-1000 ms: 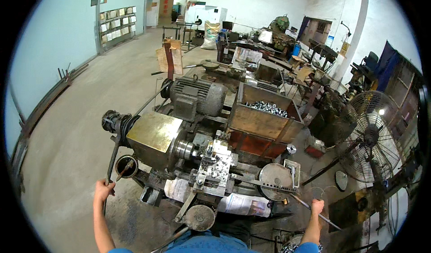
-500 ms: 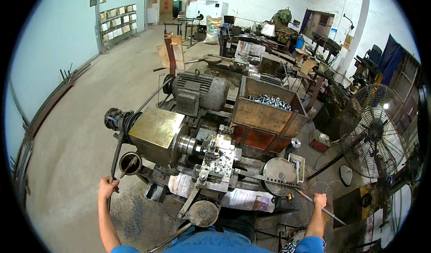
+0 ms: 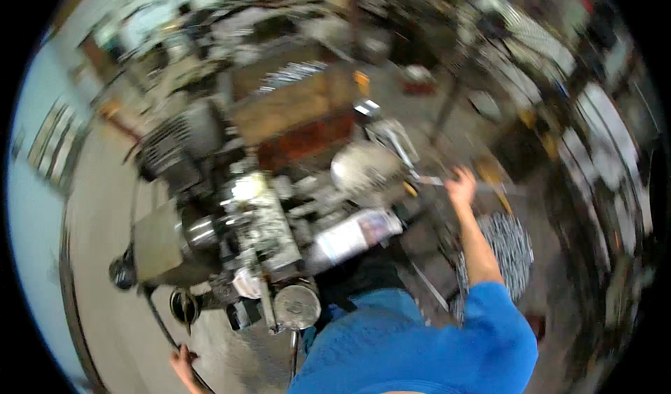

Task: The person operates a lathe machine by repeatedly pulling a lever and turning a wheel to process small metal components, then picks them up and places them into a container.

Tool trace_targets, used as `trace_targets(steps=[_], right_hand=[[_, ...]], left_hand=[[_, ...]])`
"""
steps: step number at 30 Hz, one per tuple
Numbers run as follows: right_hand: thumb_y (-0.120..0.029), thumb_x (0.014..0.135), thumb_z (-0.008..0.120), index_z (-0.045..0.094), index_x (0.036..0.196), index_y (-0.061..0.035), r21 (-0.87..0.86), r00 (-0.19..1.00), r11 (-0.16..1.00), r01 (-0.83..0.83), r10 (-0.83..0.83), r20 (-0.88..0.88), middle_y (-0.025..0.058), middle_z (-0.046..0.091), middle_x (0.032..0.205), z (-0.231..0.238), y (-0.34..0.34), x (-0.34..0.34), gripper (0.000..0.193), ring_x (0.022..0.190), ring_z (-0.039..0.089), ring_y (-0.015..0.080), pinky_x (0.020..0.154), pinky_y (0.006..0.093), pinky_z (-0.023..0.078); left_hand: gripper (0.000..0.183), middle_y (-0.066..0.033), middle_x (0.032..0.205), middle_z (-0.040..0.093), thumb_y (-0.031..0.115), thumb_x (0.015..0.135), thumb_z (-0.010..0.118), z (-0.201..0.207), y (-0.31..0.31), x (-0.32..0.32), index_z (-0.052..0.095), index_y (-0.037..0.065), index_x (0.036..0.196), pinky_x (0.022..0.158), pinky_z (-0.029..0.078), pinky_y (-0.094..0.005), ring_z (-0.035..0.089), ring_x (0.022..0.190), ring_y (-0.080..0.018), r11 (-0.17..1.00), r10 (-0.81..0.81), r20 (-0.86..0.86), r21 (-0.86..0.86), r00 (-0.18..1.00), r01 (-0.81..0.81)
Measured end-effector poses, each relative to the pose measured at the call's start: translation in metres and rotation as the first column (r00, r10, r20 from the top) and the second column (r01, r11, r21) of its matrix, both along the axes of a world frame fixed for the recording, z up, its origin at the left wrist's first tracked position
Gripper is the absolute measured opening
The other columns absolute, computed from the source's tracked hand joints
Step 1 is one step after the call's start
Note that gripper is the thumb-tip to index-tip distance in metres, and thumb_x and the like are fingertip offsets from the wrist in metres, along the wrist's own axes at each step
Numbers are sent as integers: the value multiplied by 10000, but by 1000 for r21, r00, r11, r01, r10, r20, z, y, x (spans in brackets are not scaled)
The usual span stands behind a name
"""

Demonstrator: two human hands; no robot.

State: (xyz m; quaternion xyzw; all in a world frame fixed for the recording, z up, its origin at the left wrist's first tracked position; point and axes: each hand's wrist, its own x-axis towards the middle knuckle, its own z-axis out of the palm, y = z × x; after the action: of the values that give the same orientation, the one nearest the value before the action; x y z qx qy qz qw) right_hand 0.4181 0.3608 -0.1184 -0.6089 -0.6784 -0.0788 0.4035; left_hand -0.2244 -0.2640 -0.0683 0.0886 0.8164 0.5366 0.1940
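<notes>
A small bench lathe stands before me, with a grey boxy headstock (image 3: 157, 244), a shiny chuck (image 3: 203, 233) and a metal cross slide (image 3: 269, 233). At the lower left, my left hand (image 3: 183, 360) is closed round a long dark lever bar (image 3: 162, 324). My right hand (image 3: 460, 187) is at the metal handle rod (image 3: 430, 181) beyond the round plate (image 3: 363, 170); its fingers look spread, though motion blurs them. Whether the palm touches the rod is unclear. A second round disc (image 3: 297, 306) sits close to my body.
Behind the lathe stands a rusty metal bin (image 3: 300, 114) holding shiny small parts. A large heap of small metal parts (image 3: 504, 254) is by my right forearm. A motor (image 3: 185, 139) is at the left, and printed paper (image 3: 356, 237) lies beneath the slide.
My view has swung right and down, so the lathe appears further left. My right hand has loosened from its grip on the handle rod; the left stays on its bar.
</notes>
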Motion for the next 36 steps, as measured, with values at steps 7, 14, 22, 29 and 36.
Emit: trace_targets(steps=[7,14,22,29,36], right_hand=[[-206,615,622,677,839,-40,-369,884,926,81,-237,-403,176,644,905,19,-92,108,284,844,613,343,781,363,482],[-254,662,584,651,726,5,-695,897,586,417,-388,211,219,634,813,-72,-134,194,275,824,623,353,756,377,510],[-295,668,585,646,898,-18,-831,915,384,401,-206,346,186,610,1028,-70,-112,107,364,976,590,288,850,349,472],[-260,711,527,642,940,-36,-852,935,386,354,-146,323,183,602,1071,-124,-100,142,340,1021,576,287,865,340,468],[-269,713,528,590,1034,-40,-895,939,289,339,-164,303,175,570,1135,-75,-97,111,400,1053,554,284,897,343,444]], left_hand=[[350,-178,693,577,208,815,657,33,9,28,583,-69,1015,563,521,-380,551,588,-243,999,37,31,-21,999,-37],[355,-181,698,576,202,806,666,17,34,15,579,-82,1000,568,527,-377,556,595,-244,997,62,64,-45,996,-60],[354,-187,709,577,195,789,683,31,17,22,577,-90,970,596,545,-374,569,618,-253,993,99,55,-74,994,-95],[352,-194,718,579,192,786,685,23,18,19,568,-92,958,595,555,-369,573,611,-256,996,59,89,-76,994,-52],[291,-176,670,583,182,789,675,38,27,31,569,-72,882,546,526,-347,567,593,-234,979,72,-50,-187,996,-80]])
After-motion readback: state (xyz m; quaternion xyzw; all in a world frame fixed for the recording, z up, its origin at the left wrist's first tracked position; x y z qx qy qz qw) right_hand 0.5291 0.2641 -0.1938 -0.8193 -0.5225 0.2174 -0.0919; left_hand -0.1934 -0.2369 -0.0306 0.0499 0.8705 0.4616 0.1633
